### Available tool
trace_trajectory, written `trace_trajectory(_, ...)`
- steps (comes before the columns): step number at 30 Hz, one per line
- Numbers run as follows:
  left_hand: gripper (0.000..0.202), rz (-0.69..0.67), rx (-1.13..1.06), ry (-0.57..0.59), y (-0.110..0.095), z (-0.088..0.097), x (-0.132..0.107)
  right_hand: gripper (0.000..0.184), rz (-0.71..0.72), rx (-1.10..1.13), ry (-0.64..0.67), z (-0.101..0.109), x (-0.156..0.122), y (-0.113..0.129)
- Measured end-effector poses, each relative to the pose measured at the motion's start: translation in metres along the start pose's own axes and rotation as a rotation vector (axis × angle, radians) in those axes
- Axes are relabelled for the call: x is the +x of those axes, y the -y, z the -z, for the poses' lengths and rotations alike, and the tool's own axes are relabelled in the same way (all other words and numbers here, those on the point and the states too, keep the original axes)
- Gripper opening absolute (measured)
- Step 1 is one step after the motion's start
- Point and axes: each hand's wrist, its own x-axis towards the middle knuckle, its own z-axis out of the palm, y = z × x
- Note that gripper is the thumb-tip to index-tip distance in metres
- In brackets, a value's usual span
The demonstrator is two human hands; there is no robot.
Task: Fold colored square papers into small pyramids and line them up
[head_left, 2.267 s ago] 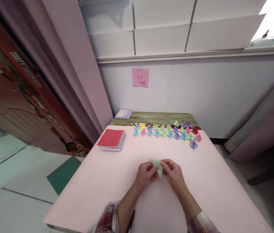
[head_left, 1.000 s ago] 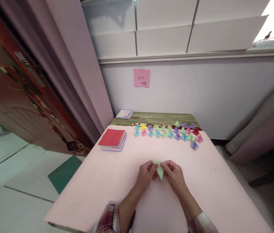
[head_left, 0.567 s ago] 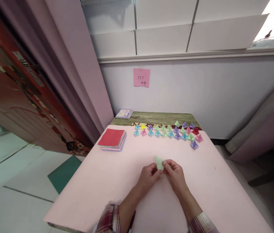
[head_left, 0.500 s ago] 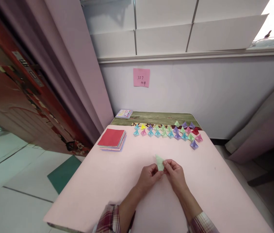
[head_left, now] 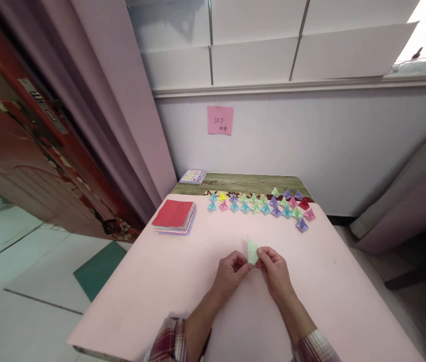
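Observation:
A small piece of folded light green paper (head_left: 252, 251) stands point-up between my two hands, over the middle of the pink-covered table (head_left: 182, 271). My right hand (head_left: 273, 269) pinches its right edge between thumb and fingers. At its lower left corner, my left hand (head_left: 231, 272) has thumb and fingertips pressed together on the paper. The undersides of the fingers and the back of the paper are hidden.
Several small folded paper shapes (head_left: 245, 207) in many colours stand in rows along the far side. A stack of square paper with a red sheet on top (head_left: 174, 214) lies at left. Behind it sits a packet (head_left: 193, 176) by the wall.
The green paper has shifted slightly right and turned more upright. My left fingers have moved a little at its lower corner, while the right hand keeps its pinch.

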Motion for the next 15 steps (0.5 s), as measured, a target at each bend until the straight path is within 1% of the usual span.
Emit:
trace_trajectory(3, 0.023, -0.011, -0.175, -0.135, -0.003, -0.002, 0.001, 0.027, -0.009, 0.035, 0.008, 0.0, 0.001, 0.0)
trace_trajectory(4, 0.023, -0.012, -0.214, -0.163, -0.005, -0.004, 0.001, 0.027, -0.011, 0.044, 0.012, -0.001, 0.001, 0.0)
trace_trajectory(8, 0.023, 0.022, -0.294, -0.192, -0.011, -0.01, 0.003, 0.027, -0.002, 0.056, 0.019, -0.002, 0.0, -0.001)
trace_trajectory(15, 0.029, 0.083, -0.275, -0.242, -0.011, -0.013, 0.007, 0.027, 0.007, 0.04, -0.002, -0.002, -0.001, 0.0)
